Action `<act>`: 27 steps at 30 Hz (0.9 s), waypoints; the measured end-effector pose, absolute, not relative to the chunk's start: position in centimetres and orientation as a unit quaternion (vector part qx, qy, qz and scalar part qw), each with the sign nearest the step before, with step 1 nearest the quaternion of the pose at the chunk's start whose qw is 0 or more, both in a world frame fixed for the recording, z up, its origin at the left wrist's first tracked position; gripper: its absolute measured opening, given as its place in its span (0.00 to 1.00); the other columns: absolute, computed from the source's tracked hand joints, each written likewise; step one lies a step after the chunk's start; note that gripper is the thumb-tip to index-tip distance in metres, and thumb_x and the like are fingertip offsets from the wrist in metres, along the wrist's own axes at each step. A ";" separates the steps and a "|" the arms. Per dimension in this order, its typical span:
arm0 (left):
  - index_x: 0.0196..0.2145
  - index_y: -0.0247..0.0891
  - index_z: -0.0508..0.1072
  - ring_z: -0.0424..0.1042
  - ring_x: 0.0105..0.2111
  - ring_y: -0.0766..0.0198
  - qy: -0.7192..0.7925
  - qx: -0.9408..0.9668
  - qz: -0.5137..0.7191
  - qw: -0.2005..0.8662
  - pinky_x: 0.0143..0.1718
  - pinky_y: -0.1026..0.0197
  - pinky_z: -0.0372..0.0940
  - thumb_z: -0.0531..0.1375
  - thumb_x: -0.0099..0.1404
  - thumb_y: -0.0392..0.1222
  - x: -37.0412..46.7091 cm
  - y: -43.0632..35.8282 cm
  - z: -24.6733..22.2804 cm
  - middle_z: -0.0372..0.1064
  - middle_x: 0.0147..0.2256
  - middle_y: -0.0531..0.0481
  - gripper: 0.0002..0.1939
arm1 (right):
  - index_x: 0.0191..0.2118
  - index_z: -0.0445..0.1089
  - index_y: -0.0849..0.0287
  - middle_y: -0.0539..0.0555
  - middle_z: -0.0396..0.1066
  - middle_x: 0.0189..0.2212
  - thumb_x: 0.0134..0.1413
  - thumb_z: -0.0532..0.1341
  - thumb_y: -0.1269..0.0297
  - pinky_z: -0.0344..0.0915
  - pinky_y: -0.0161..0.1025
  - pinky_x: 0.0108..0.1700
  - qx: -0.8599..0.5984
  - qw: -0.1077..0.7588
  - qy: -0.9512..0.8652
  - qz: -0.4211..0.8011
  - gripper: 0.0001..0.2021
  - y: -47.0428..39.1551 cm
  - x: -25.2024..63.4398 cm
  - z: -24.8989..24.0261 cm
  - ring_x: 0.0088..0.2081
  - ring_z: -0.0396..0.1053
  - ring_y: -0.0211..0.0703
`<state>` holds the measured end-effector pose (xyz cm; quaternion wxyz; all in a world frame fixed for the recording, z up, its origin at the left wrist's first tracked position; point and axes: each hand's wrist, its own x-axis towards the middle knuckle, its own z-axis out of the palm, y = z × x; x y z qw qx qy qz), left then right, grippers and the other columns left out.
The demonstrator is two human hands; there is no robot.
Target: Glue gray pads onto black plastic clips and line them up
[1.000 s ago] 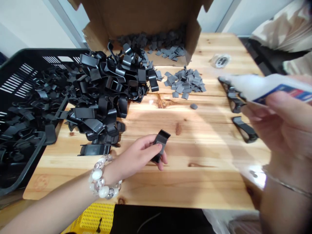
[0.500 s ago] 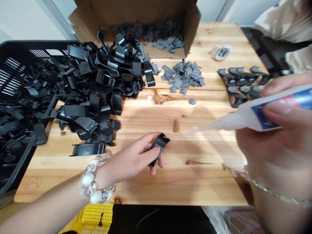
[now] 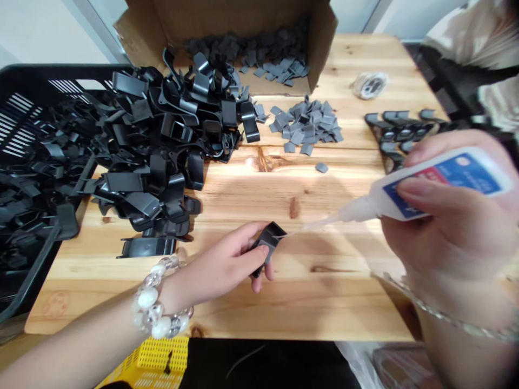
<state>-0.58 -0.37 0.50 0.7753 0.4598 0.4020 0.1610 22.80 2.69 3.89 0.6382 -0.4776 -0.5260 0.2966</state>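
Note:
My left hand (image 3: pixel 239 254) grips a black curved plastic clip (image 3: pixel 272 233) between thumb and fingers, low over the wooden table. In my right hand (image 3: pixel 450 216) is a white glue bottle (image 3: pixel 454 178) with a blue and red label, lying on its side in the fist. Its long thin nozzle reaches left, and the tip is at the clip's upper face, touching it or very close. A small grey pad (image 3: pixel 321 167) lies alone beyond my hands, near a heap of similar grey pads (image 3: pixel 308 124).
A big pile of black clips (image 3: pixel 162 135) covers the table's left, beside a black basket (image 3: pixel 24 108) holding more parts. Behind stands a cardboard box (image 3: pixel 324 48) with grey pads. A tape roll (image 3: pixel 370 85) and rows of clips (image 3: pixel 401 127) sit at right. Another person's sleeve (image 3: pixel 466 38) shows top right.
My right hand has moved the glue bottle left and slightly down, bringing its nozzle tip to the clip. My left hand has stayed nearly still.

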 end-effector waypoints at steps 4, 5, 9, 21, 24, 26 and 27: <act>0.57 0.38 0.58 0.68 0.23 0.72 0.402 0.463 0.158 0.774 0.29 0.64 0.63 0.50 0.71 0.42 -0.5 -0.4 0.6 0.70 0.31 0.53 0.19 | 0.28 0.71 0.58 0.47 0.56 0.21 0.42 0.62 0.73 0.43 0.30 0.18 -0.477 0.631 -0.536 0.294 0.04 2.8 22.8 3.6 0.20 0.53 0.27; 0.57 0.38 0.58 0.68 0.23 0.72 0.402 0.463 0.158 0.774 0.29 0.64 0.63 0.50 0.71 0.42 -0.5 -0.4 0.6 0.70 0.31 0.53 0.19 | 0.28 0.71 0.58 0.47 0.57 0.21 0.41 0.61 0.74 0.44 0.30 0.18 -0.473 0.632 -0.532 0.307 0.05 2.7 22.8 3.6 0.20 0.54 0.27; 0.57 0.37 0.58 0.67 0.22 0.72 0.405 0.466 0.159 0.770 0.29 0.64 0.63 0.50 0.71 0.41 -0.4 -0.4 0.6 0.70 0.30 0.53 0.19 | 0.31 0.72 0.58 0.47 0.58 0.21 0.39 0.61 0.77 0.47 0.29 0.17 -0.450 0.642 -0.503 0.363 0.10 2.5 22.8 3.7 0.20 0.55 0.28; 0.57 0.37 0.58 0.67 0.22 0.72 0.398 0.473 0.163 0.769 0.28 0.64 0.63 0.50 0.71 0.42 -0.5 -0.5 0.7 0.70 0.30 0.53 0.19 | 0.30 0.73 0.57 0.48 0.58 0.21 0.38 0.60 0.78 0.45 0.31 0.17 -0.457 0.642 -0.494 0.367 0.12 2.4 22.5 3.6 0.20 0.54 0.28; 0.56 0.36 0.59 0.67 0.22 0.71 0.397 0.473 0.160 0.770 0.28 0.63 0.63 0.50 0.70 0.41 -0.4 -0.4 0.8 0.69 0.30 0.53 0.18 | 0.30 0.73 0.57 0.48 0.57 0.22 0.37 0.59 0.78 0.45 0.32 0.18 -0.474 0.628 -0.503 0.358 0.12 2.1 22.5 3.9 0.21 0.54 0.29; 0.55 0.36 0.59 0.67 0.22 0.71 0.396 0.472 0.161 0.771 0.28 0.63 0.63 0.50 0.70 0.41 -0.4 -0.4 0.8 0.69 0.30 0.53 0.17 | 0.29 0.73 0.58 0.48 0.56 0.22 0.37 0.58 0.78 0.44 0.33 0.18 -0.485 0.618 -0.513 0.345 0.11 2.0 22.5 4.1 0.22 0.54 0.29; 0.54 0.36 0.60 0.67 0.22 0.71 0.395 0.472 0.162 0.771 0.28 0.63 0.63 0.50 0.70 0.42 -0.4 -0.4 0.8 0.69 0.30 0.53 0.16 | 0.29 0.73 0.58 0.49 0.56 0.23 0.38 0.58 0.78 0.43 0.33 0.19 -0.488 0.617 -0.519 0.335 0.11 1.9 22.5 4.2 0.22 0.54 0.29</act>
